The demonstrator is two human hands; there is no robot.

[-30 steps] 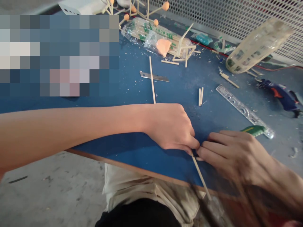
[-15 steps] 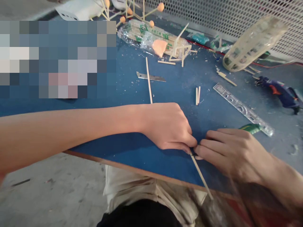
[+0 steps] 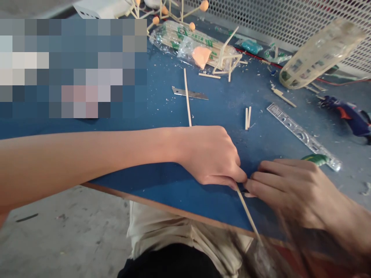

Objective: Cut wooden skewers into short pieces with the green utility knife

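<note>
My left hand (image 3: 213, 154) is closed on a thin wooden stick (image 3: 247, 212), which slants down past the table's front edge. Just right of it, my right hand (image 3: 286, 185) is closed, its fingertips at the stick beside a small dark edge; what it grips is mostly hidden. A green handle (image 3: 317, 159) shows behind my right hand. Another long stick (image 3: 187, 96) lies across a bare metal blade (image 3: 191, 93) beyond my left wrist. Two short sticks (image 3: 247, 118) lie side by side farther forward.
A clear ruler (image 3: 303, 135) and a blue glue gun (image 3: 350, 117) lie at the right. Toward the mesh panel (image 3: 261, 23) are a plastic bottle (image 3: 319, 56), a bag of sticks (image 3: 191, 42) and stick frames (image 3: 227, 63). The table's front edge (image 3: 174, 210) runs near my lap.
The whole view has shifted slightly, so the table items appear farther right. Both hands keep nearly the same pose at the stick.
</note>
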